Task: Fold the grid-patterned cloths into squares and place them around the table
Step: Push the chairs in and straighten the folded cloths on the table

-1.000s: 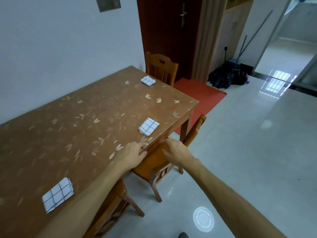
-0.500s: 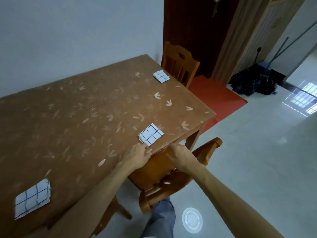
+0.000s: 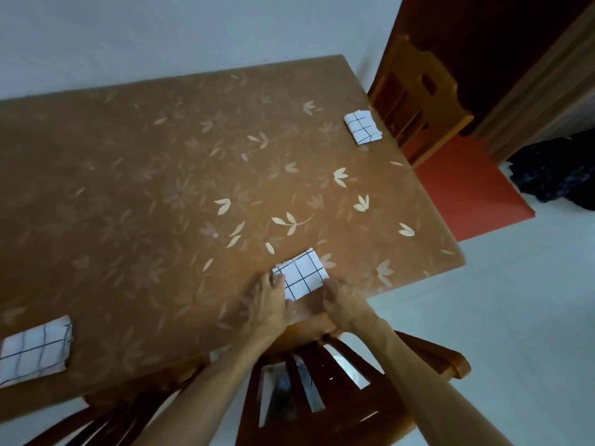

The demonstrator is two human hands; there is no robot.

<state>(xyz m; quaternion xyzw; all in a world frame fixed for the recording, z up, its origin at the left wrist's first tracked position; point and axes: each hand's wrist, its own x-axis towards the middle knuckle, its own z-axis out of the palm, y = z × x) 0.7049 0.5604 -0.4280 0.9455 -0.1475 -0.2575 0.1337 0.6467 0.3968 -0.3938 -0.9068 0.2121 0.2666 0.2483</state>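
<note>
Middle cloth [image 3: 301,274] lying folded near table [image 3: 128,188] edge; my left hand [image 3: 269,302] and right hand [image 3: 346,304], a second ago at the edge, now touching its sides, fingers loose, straightening. Two other cloths [image 3: 362,127] [image 3: 33,350] placed; task looking nearly finished.

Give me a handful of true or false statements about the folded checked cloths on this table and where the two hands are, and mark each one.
1. Three folded grid cloths lie on the table. True: near cloth, far cloth, left cloth.
2. The left hand touches the near cloth's left edge. True.
3. The right hand rests on the far cloth. False: it is beside the near cloth at the table's front edge.
4. The far cloth sits in front of a wooden chair. True.
5. The near cloth is spread out unfolded. False: it is a compact folded square.
6. The left cloth hangs off a chair. False: it lies on the table.
</note>
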